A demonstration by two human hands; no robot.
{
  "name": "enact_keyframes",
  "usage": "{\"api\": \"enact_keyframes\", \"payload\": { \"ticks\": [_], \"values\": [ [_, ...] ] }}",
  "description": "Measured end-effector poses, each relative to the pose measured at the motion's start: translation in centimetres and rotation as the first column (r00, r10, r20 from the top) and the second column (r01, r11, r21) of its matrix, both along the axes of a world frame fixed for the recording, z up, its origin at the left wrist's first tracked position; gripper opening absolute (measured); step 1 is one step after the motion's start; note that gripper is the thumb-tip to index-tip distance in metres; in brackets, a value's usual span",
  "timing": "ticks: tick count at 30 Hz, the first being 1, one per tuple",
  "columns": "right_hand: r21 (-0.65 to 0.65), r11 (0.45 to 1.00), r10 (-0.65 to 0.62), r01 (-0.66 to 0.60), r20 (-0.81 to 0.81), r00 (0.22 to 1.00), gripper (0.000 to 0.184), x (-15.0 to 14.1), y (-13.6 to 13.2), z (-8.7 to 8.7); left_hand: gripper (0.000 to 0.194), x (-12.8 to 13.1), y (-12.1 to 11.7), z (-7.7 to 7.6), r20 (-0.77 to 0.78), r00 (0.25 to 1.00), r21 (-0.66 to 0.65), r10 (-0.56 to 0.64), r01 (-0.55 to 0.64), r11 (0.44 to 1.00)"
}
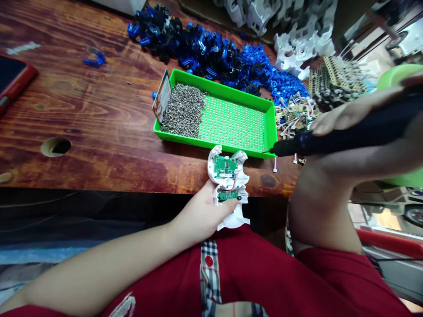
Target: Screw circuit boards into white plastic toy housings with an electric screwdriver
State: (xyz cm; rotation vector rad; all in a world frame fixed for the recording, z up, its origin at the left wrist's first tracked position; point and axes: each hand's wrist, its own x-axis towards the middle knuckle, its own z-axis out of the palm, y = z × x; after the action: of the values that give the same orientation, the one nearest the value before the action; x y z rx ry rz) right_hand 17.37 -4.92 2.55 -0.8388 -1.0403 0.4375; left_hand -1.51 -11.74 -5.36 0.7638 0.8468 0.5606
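Left hand [206, 215] holds two shell-mounted boards [223, 165], right hand [360, 164] one screwdriver [350, 138].

Open tabletop [109, 119] left of tray [234, 121]; blue heap [211, 53] behind; right probably cramped.

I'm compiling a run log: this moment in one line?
left grip: white plastic shell with green circuit boards; right grip: black cylindrical tool; tip: by green plastic tray

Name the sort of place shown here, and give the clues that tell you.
Probably an electronics assembly workshop: a green tray of screw-like metal pieces, heaped blue and black parts, and a white casing with circuit boards in the left hand.
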Motion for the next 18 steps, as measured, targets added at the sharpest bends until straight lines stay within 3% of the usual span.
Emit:
{"api": "enact_keyframes", "payload": {
  "ticks": [4, 18],
  "values": [
    [0.184, 0.978, -0.114, 0.093, 0.107, 0.988, 0.023, -0.2, 1.8, -0.5, 0.051, 0.0, 0.0, 0.0, -0.028, 1.0, 0.019, 0.002, -0.001, 1.0],
    [0.161, 0.984, -0.091, 0.071, 0.115, 0.989, 0.015, 0.9, 3.9, -2.9, 0.052, 0.0, 0.0, -0.5, -0.005, 1.0, 0.029, -0.029, 0.029, 0.999]
  ]
}}
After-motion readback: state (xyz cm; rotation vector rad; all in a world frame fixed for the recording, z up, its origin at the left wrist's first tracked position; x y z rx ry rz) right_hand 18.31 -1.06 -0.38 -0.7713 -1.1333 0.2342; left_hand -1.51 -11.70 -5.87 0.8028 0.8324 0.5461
